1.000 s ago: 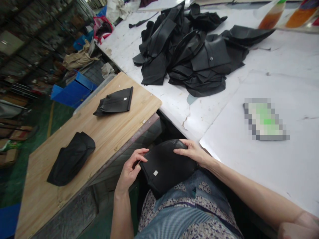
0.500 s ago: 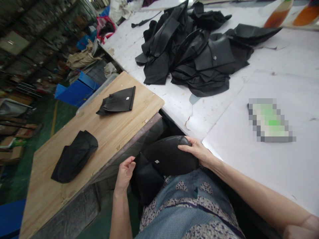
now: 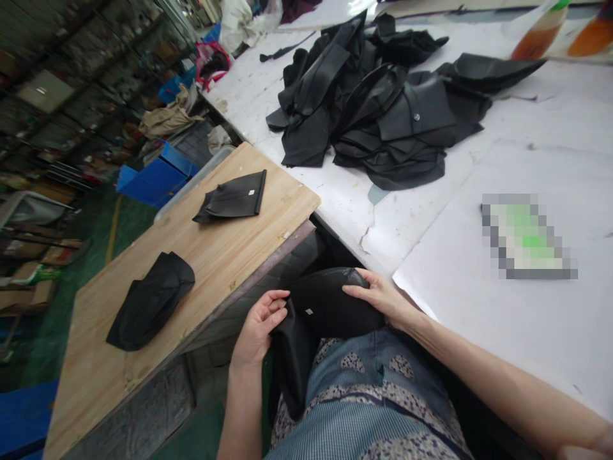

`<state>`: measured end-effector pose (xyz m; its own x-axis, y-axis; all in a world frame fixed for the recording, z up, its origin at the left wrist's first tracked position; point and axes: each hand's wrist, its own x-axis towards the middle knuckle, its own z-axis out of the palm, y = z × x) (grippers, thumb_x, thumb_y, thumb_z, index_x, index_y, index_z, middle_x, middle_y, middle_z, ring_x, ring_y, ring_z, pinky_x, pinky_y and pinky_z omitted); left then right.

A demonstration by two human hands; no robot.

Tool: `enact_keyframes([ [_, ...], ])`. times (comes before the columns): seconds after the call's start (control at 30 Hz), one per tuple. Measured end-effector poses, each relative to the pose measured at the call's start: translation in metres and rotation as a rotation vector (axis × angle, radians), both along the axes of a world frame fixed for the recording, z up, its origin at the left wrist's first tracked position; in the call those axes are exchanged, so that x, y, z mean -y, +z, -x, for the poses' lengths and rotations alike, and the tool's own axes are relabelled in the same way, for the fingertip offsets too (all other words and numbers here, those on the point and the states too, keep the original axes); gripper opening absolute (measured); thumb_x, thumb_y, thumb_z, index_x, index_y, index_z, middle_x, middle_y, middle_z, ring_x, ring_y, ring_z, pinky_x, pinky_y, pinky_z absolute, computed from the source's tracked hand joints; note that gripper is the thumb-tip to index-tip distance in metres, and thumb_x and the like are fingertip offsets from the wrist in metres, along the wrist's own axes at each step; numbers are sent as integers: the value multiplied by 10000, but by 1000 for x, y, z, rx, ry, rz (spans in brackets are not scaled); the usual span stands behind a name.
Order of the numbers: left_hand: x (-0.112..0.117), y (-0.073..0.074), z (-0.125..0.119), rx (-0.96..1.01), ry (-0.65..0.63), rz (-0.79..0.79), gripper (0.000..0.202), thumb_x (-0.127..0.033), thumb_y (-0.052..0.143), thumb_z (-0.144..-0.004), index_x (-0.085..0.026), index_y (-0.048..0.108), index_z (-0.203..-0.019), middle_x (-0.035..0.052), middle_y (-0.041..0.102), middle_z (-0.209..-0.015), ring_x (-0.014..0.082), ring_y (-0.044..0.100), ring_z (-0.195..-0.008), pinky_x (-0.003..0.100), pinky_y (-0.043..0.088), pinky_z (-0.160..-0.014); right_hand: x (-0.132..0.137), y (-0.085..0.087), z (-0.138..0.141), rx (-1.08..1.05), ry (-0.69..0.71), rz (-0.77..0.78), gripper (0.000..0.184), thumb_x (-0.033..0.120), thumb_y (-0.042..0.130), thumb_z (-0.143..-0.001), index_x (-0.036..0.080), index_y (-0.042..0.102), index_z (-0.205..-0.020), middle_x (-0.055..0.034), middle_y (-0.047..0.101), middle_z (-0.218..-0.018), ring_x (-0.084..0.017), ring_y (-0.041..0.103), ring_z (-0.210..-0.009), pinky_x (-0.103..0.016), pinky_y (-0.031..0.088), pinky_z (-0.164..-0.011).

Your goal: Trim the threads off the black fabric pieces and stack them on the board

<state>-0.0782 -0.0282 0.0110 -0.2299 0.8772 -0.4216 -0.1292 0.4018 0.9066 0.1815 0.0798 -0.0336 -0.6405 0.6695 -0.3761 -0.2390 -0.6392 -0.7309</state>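
A: Held where, the black piece point(image 3: 345, 306)?

B: Between both hands, just above the patterned clothing point(image 3: 349, 425). Pinched at a folded edge by the left hand point(image 3: 258, 322), thumb and fingertips drawn close; gripped at its rounded end by the right hand point(image 3: 376, 294), thumb in front, other fingers hidden behind. Marked with a small white patch point(image 3: 309, 312); drooping on the left, and covering part of the lap.

A: And around?

B: To the left, a wooden tabletop point(image 3: 215, 252) bearing a flat black panel point(image 3: 234, 197) farther off and a rumpled black pouch point(image 3: 153, 303) nearer, well apart. Beyond it, a blue box point(image 3: 156, 176). Ahead, crowding the white table point(image 3: 502, 358), a tangled black heap point(image 3: 397, 124). Nearer, to the right, a pixelated device point(image 3: 529, 236). Farther back, an amber bottle point(image 3: 539, 38).
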Motion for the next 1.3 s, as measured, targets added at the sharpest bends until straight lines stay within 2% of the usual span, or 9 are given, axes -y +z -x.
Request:
enact_keyframes([
  [0.13, -17, 4, -33, 93, 145, -24, 482, -370, 775, -775, -185, 618, -1191, 85, 708, -1076, 180, 690, -912, 251, 549, -790, 0, -2, 1, -28, 5, 38, 360, 377, 824, -722, 213, 688, -1013, -13, 744, -903, -179, 701, -797, -265, 559, -722],
  [0.33, -16, 11, -61, 249, 64, -189, 606, -528, 663, -861, -214, 509, -1356, 169, 585, -1337, 301, 633, -1148, 443, 547, -934, -2, -3, 0, -55, -17, 123, 361, 350, 836, -713, 214, 673, -1004, -20, 756, -893, -155, 696, -736, -235, 549, -662],
  [0.47, -11, -13, -44, -248, 274, -277, 439, -404, 726, -836, -192, 608, -1202, 109, 659, -1127, 220, 675, -983, 363, 559, -862, -6, -5, -1, -102, 13, 219, 329, 318, 844, -704, 217, 670, -964, -18, 755, -838, -148, 692, -683, -236, 557, -632],
  [0.57, -7, -40, -23, -509, 475, -273, 512, -397, 793, -766, -203, 600, -1198, 92, 642, -1140, 187, 646, -1017, 317, 534, -886, -7, -8, -2, -147, 35, 265, 288, 288, 845, -702, 206, 682, -925, -16, 750, -807, -132, 688, -669, -217, 556, -633],
  [0.77, 9, -62, -26, -66, 209, -37, 559, -612, 671, -810, -133, 676, -1097, 144, 714, -1052, 269, 677, -1015, 386, 543, -899, -7, -13, 0, -193, 55, 331, 301, 262, 887, -638, 195, 690, -855, -4, 730, -752, -121, 676, -668, -209, 548, -660],
  [0.9, 12, -61, -33, -146, 311, -49, 552, -610, 649, -830, -125, 704, -1088, 141, 735, -1052, 297, 677, -1052, 402, 535, -928, -5, -10, 1, -134, 26, 233, 368, 360, 895, -644, 214, 677, -902, -5, 727, -823, -134, 665, -717, -233, 536, -694],
  [1.07, 13, -66, -16, -427, 364, -134, 462, -529, 680, -841, -134, 717, -1078, 117, 733, -1105, 281, 673, -1069, 383, 504, -976, -2, -2, 0, 92, -160, -116, 447, 529, 686, -859, 320, 592, -1242, 7, 701, -1042, -172, 634, -980, -267, 502, -827],
  [1.2, 16, -68, -10, -503, 367, -125, 453, -529, 668, -849, -137, 722, -1069, 109, 741, -1079, 268, 689, -997, 359, 521, -913, -3, 2, -1, 134, -74, -285, 380, 580, 516, -947, 290, 665, -1142, -9, 681, -1110, -201, 592, -1064, -309, 455, -921],
  [1.3, 18, -67, -10, -531, 361, -135, 442, -525, 655, -861, -137, 723, -1060, 103, 745, -1057, 262, 690, -977, 346, 519, -894, -3, 2, -2, 82, -11, -271, 345, 541, 651, -877, 274, 655, -1095, -2, 678, -1062, -199, 604, -985, -306, 463, -854],
])
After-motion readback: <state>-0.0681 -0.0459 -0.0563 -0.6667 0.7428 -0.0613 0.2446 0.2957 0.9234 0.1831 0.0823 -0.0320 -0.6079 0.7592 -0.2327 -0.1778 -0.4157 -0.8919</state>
